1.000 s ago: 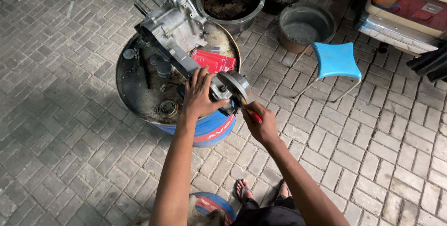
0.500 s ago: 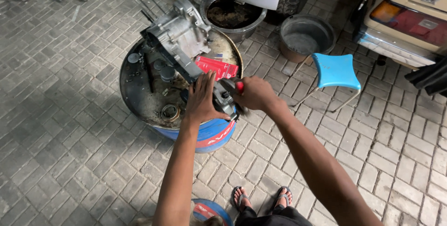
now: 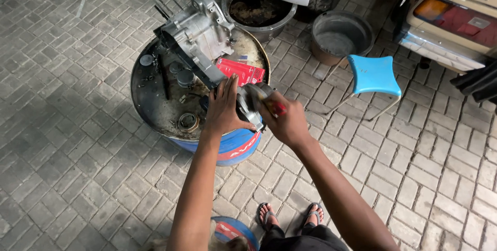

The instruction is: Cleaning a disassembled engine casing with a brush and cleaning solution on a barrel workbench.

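The left hand was laid flat, fingers spread and unclenched, against the near end of a grey metal engine casing. The casing lay tilted across the top of a blue drum, its near end hanging over the drum's front rim, where a round grey part was fitted. That part was pressed between the 2 hands. The right hand was clenched around a red-handled tool, whose tip was pointed at the round part; whether the tip touched it could not be told.

On the greasy drum top, a red box was seen just beside the casing, and a small ring-shaped bearing lay near the left wrist, among other small dark parts. Behind the drum, 2 metal basins were set on the brick paving. A blue stool stood well apart to the right, near the rear of a beige car. The person's 2 sandalled feet were visible below.
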